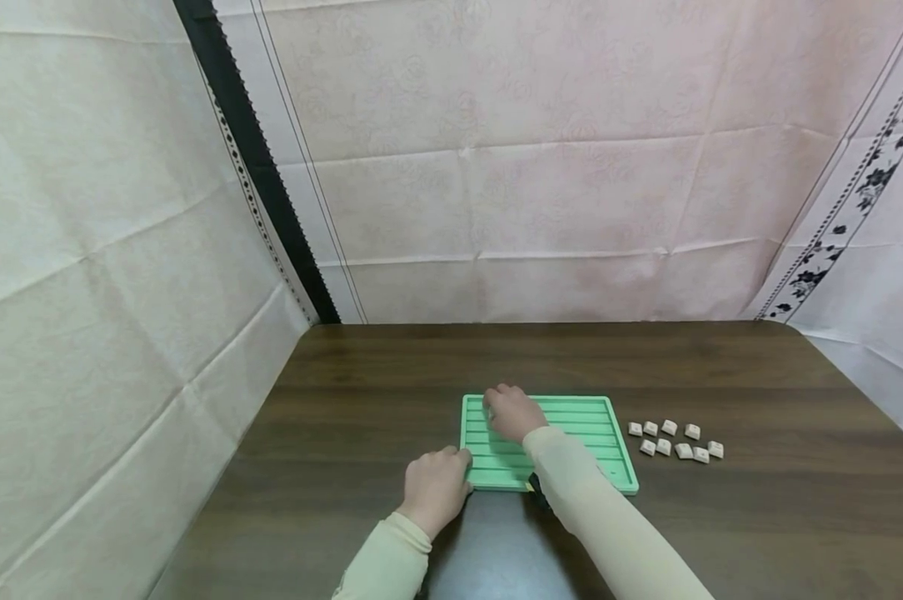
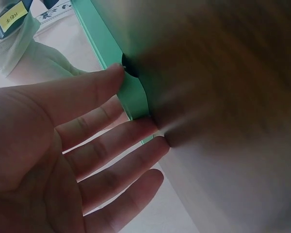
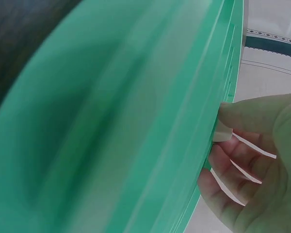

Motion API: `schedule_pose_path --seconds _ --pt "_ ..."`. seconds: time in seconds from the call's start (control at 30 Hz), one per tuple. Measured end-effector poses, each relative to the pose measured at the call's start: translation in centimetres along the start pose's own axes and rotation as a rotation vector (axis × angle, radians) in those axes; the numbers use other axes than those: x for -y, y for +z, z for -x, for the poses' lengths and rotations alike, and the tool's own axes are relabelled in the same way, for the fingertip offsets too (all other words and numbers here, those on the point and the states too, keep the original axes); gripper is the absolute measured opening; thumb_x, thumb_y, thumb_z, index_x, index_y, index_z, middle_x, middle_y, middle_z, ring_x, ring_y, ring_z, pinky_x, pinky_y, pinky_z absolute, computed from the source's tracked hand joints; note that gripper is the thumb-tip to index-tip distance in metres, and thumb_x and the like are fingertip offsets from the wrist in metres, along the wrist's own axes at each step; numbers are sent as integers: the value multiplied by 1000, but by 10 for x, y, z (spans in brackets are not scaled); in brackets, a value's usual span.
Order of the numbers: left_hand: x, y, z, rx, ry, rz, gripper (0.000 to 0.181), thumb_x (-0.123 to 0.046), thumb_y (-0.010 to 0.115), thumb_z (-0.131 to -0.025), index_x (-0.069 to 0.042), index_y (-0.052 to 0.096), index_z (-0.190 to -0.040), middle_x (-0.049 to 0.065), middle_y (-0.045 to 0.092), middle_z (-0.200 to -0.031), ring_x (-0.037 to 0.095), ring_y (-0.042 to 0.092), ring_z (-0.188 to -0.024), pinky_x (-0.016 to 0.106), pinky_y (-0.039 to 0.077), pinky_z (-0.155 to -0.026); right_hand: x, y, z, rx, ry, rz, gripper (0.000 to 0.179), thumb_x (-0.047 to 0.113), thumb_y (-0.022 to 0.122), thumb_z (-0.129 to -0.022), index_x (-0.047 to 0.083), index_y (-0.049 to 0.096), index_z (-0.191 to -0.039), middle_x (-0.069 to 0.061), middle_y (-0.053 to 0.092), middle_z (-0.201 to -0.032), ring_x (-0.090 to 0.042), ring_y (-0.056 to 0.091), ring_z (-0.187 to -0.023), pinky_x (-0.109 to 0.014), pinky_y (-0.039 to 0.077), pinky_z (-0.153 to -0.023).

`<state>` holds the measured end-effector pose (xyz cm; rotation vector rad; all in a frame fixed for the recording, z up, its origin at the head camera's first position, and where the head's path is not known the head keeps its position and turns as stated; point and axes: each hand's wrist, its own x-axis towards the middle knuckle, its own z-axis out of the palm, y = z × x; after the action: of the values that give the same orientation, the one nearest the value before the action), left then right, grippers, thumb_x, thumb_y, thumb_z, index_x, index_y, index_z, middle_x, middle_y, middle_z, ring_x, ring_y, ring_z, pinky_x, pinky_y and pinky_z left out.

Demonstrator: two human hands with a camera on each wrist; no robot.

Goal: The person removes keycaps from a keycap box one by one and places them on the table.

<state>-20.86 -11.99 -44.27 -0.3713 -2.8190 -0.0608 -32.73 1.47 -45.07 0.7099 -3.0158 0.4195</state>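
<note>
A light green tray with raised ridges [image 1: 571,421] lies on the table. My left hand [image 1: 435,490] is at its near left corner; in the left wrist view the thumb [image 2: 117,75] and fingers hold the green edge [image 2: 131,99] between them. Over the tray's far left part is my right hand [image 1: 513,414]. In the right wrist view, its thumb and fingertips pinch a small white tile [image 3: 222,132] at the tray's edge. From the head view that tile is hidden behind the hand.
Several white tiles [image 1: 684,451] lie in two loose rows on the brown table [image 1: 759,517], right of the tray. Pale cloth [image 1: 571,208] hangs behind the table, and another cloth [image 1: 107,292] runs along the left side.
</note>
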Motion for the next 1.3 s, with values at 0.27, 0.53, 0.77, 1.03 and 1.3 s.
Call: schedule_pose_path --seconds 0.27,0.53,0.77,1.03,1.3 --pt "-1 -1 1 -9 6 4 20 -27 79 -69 -16 64 -78 -2 59 -65 14 55 -52 25 36 -43 -1 -1 1 -14 -6 4 17 7 58 -87 11 64 -102 -5 62 -98 -23 58 -94 -38 50 -78" --pt "-2 0 0 -7 7 6 20 -26 79 -68 -16 65 -78 -2 60 -67 15 55 -52 26 36 -43 -3 2 1 -40 -2 24 16 7 60 -86 11 65 -100 -5 63 -98 -22 58 -93 -37 50 -77" --pt "-3 -1 0 4 5 19 19 -26 78 -69 -16 65 -79 -2 60 -67 14 55 -53 26 36 -43 -3 1 4 -50 5 22 15 6 59 -86 10 64 -99 -5 63 -95 -21 58 -90 -37 51 -75" --pt "-2 0 1 7 3 19 19 -26 78 -69 -16 65 -79 -3 61 -67 13 55 -52 25 36 -43 -4 -8 8 -59 19 -21 18 5 61 -84 10 65 -100 -5 63 -98 -22 58 -93 -37 50 -79" --pt "1 2 0 2 2 14 20 -27 79 -69 -16 66 -80 -3 61 -67 13 55 -53 25 37 -43 -8 -23 13 -71 35 -38 17 9 57 -88 10 64 -104 -5 62 -101 -23 58 -98 -37 50 -80"
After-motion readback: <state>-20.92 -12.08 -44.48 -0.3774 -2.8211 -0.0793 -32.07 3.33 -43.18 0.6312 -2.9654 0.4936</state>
